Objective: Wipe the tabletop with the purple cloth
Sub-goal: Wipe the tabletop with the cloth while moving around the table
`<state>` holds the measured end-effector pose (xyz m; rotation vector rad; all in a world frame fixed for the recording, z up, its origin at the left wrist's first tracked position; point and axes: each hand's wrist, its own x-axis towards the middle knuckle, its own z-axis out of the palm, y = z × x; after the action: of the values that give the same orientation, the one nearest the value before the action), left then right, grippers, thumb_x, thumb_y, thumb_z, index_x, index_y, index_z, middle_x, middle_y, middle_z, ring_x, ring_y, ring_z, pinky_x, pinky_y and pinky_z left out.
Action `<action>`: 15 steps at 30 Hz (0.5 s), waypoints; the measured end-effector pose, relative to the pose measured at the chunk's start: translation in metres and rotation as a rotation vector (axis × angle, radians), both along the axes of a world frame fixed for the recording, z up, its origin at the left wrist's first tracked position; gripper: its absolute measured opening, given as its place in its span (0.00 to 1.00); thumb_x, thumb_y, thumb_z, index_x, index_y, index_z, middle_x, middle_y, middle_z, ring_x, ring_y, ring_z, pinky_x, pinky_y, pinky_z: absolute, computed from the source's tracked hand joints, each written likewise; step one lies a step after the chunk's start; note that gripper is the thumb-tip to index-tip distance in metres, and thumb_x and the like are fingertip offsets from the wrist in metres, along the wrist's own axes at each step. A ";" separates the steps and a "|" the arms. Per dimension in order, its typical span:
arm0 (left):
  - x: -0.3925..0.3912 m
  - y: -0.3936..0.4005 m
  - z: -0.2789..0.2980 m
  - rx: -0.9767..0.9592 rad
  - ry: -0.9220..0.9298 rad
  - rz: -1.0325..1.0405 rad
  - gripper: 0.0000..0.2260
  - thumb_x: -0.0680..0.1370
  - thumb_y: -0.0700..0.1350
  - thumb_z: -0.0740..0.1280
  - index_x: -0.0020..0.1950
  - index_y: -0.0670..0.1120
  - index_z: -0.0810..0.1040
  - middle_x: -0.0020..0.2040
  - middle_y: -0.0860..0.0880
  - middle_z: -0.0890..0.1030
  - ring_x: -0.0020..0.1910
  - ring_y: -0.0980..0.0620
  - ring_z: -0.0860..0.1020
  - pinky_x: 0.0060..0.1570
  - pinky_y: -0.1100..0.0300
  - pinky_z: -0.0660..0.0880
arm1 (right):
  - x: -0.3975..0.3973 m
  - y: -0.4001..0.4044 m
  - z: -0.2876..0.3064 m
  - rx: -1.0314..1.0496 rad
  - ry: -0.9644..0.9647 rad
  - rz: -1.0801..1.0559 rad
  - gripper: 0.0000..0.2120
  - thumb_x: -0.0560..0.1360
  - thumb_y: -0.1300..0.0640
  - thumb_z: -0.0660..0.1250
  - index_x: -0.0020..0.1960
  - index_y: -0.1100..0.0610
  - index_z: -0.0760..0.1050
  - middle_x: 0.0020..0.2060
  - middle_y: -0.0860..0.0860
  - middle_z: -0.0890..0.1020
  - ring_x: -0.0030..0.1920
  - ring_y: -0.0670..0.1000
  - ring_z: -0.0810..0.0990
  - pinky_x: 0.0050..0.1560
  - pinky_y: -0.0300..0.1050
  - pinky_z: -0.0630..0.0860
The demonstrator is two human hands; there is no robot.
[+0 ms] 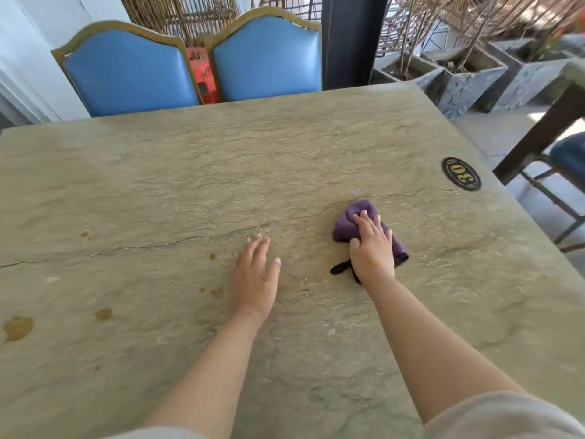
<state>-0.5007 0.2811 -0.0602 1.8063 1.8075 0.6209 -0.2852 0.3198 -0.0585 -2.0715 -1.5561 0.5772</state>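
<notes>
— Which step? 
— Mid-wipe: right hand (372,248) presses the bunched purple cloth (354,221) onto the tabletop (158,185); left hand (254,277) rests flat, empty.
— Next? 
— Likely sweeping left toward the brown stains (17,327).

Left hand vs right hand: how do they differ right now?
The right hand presses down on the purple cloth, fingers curled over it; the left hand is bare and holds nothing. The left hand lies flat with fingers spread, near the brown stains; the right hand is farther out, nearer the number plate. Both are palm down over the tabletop.
</notes>
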 end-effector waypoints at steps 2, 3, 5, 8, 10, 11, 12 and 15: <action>-0.012 -0.002 0.010 -0.061 -0.220 0.028 0.24 0.81 0.53 0.51 0.77 0.48 0.62 0.77 0.52 0.61 0.76 0.56 0.55 0.73 0.61 0.48 | -0.046 -0.013 0.001 0.020 -0.032 0.029 0.27 0.75 0.62 0.59 0.74 0.54 0.62 0.76 0.50 0.58 0.77 0.52 0.49 0.75 0.49 0.41; -0.021 -0.004 0.014 -0.052 -0.263 0.049 0.25 0.80 0.53 0.51 0.76 0.48 0.64 0.76 0.51 0.63 0.75 0.56 0.58 0.71 0.64 0.51 | -0.073 -0.021 0.002 0.037 -0.014 0.080 0.28 0.74 0.61 0.59 0.74 0.54 0.61 0.77 0.50 0.57 0.77 0.52 0.48 0.75 0.50 0.41; -0.043 -0.010 0.015 0.038 -0.211 0.074 0.27 0.77 0.55 0.51 0.72 0.44 0.69 0.72 0.47 0.69 0.72 0.52 0.64 0.70 0.65 0.55 | -0.128 -0.041 0.004 0.035 0.084 0.249 0.29 0.75 0.62 0.58 0.75 0.53 0.60 0.77 0.48 0.57 0.77 0.50 0.47 0.75 0.48 0.38; -0.082 -0.017 0.006 0.187 -0.006 0.107 0.28 0.76 0.55 0.50 0.67 0.40 0.74 0.68 0.43 0.74 0.69 0.45 0.69 0.71 0.54 0.61 | -0.174 -0.060 0.011 -0.007 0.266 0.457 0.27 0.75 0.65 0.56 0.73 0.53 0.64 0.75 0.48 0.61 0.77 0.48 0.49 0.74 0.43 0.38; -0.108 -0.016 0.002 0.233 0.162 0.151 0.28 0.77 0.56 0.50 0.68 0.42 0.74 0.69 0.45 0.73 0.70 0.45 0.69 0.71 0.48 0.61 | -0.168 -0.051 0.012 0.015 0.287 0.362 0.26 0.74 0.65 0.57 0.72 0.53 0.66 0.75 0.50 0.62 0.77 0.50 0.51 0.75 0.43 0.42; -0.119 -0.014 0.001 0.211 0.223 0.178 0.28 0.78 0.58 0.49 0.70 0.45 0.72 0.71 0.47 0.71 0.72 0.47 0.67 0.72 0.46 0.58 | -0.161 -0.041 0.011 0.033 0.243 0.269 0.27 0.74 0.64 0.57 0.72 0.53 0.65 0.75 0.51 0.61 0.76 0.51 0.51 0.75 0.45 0.43; -0.129 -0.012 -0.002 0.183 0.271 0.195 0.29 0.78 0.59 0.47 0.72 0.46 0.70 0.73 0.48 0.69 0.74 0.49 0.64 0.74 0.46 0.54 | -0.153 -0.029 0.008 0.039 0.178 0.168 0.27 0.75 0.63 0.57 0.74 0.54 0.62 0.76 0.52 0.59 0.77 0.52 0.50 0.75 0.47 0.43; -0.144 -0.008 -0.008 0.113 0.400 0.199 0.33 0.77 0.60 0.43 0.76 0.45 0.64 0.77 0.49 0.62 0.77 0.51 0.58 0.76 0.47 0.46 | -0.139 0.013 0.004 -0.024 0.008 -0.050 0.29 0.77 0.58 0.55 0.77 0.56 0.53 0.78 0.51 0.51 0.77 0.53 0.43 0.75 0.52 0.37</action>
<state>-0.6446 0.2734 -0.0681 1.9456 2.2786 0.4643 -0.4239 0.3323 -0.0549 -2.1178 -1.4951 0.5878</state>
